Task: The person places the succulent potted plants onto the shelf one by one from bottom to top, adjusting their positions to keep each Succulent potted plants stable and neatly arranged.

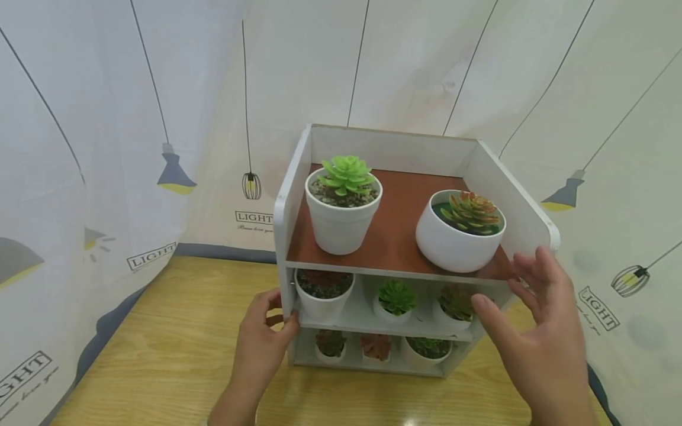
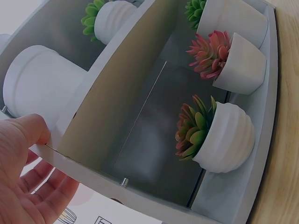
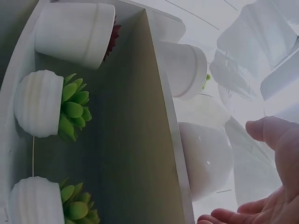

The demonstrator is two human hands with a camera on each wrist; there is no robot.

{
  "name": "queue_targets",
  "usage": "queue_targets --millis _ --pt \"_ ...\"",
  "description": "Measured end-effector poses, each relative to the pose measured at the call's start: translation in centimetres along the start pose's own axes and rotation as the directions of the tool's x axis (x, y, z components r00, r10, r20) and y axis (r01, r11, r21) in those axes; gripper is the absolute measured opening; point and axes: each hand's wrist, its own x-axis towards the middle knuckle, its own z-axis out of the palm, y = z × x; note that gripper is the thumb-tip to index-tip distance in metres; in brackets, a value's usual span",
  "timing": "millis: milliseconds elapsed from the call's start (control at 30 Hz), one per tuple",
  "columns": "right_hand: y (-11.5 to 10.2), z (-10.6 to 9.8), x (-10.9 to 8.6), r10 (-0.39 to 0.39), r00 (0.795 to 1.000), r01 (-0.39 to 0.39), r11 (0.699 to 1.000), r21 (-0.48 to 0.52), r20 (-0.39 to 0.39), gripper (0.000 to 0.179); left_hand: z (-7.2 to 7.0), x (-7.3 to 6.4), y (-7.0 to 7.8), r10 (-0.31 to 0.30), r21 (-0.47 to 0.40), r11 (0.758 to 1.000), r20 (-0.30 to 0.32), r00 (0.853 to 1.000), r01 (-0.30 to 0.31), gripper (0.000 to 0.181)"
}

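Observation:
A small white shelf unit (image 1: 394,143) with a brown top board stands on the table. My left hand (image 1: 263,337) grips its left side panel, thumb at the front edge and fingers outside, as the left wrist view also shows. My right hand (image 1: 549,331) is beside the right panel, fingers spread and nothing held; whether a fingertip touches the panel I cannot tell. On top are a white pot with a light green succulent (image 1: 343,228) and a round white bowl with a reddish succulent (image 1: 458,245), the bowl nearer my right hand.
The middle tier holds a dark red plant's pot (image 1: 324,305) and two small succulents (image 1: 396,297). Below sit a small potted succulent (image 1: 330,344), a red one (image 1: 376,348) and a wider green one (image 1: 427,349). A lamp-printed cloth (image 1: 213,118) hangs behind the wooden table (image 1: 176,331).

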Motion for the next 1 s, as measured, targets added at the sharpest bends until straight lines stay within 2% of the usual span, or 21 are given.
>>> queue_targets --millis 133,367,500,600,800,867,1000 --pt "0.5 0.0 -0.6 0.021 0.999 -0.021 1.000 -0.015 -0.029 0.094 0.0 0.0 -0.1 0.002 -0.003 1.000 -0.008 1.000 -0.002 0.043" --pt "1.8 0.8 -1.6 0.004 0.983 0.000 1.000 0.023 -0.184 0.078 -0.2 0.0 -0.5 0.023 0.014 1.000 -0.039 0.999 -0.023 0.042" --pt "3.1 1.2 -1.9 0.054 0.976 -0.052 0.999 0.015 -0.209 0.069 -0.4 -0.1 -0.6 0.058 0.047 0.997 -0.061 0.996 -0.055 0.041" --pt "4.5 1.7 -2.0 0.108 0.975 -0.108 0.994 0.010 -0.192 0.061 -0.6 -0.2 -0.7 0.072 0.072 0.995 -0.062 0.995 -0.068 0.040" --pt "7.4 2.4 -1.9 0.177 0.977 -0.183 0.982 -0.042 -0.119 0.052 -1.3 -0.5 -1.0 0.116 0.089 0.989 -0.018 0.993 -0.114 0.041" --pt "8.3 2.3 -1.9 0.155 0.985 -0.162 0.983 -0.090 -0.082 0.050 -1.5 -0.7 -1.1 0.153 0.087 0.984 -0.002 0.988 -0.152 0.041" --pt "9.9 2.2 -2.0 0.022 0.999 -0.026 0.990 -0.136 -0.037 0.043 -2.1 -0.8 -1.4 0.246 0.104 0.963 0.030 0.969 -0.248 0.040"
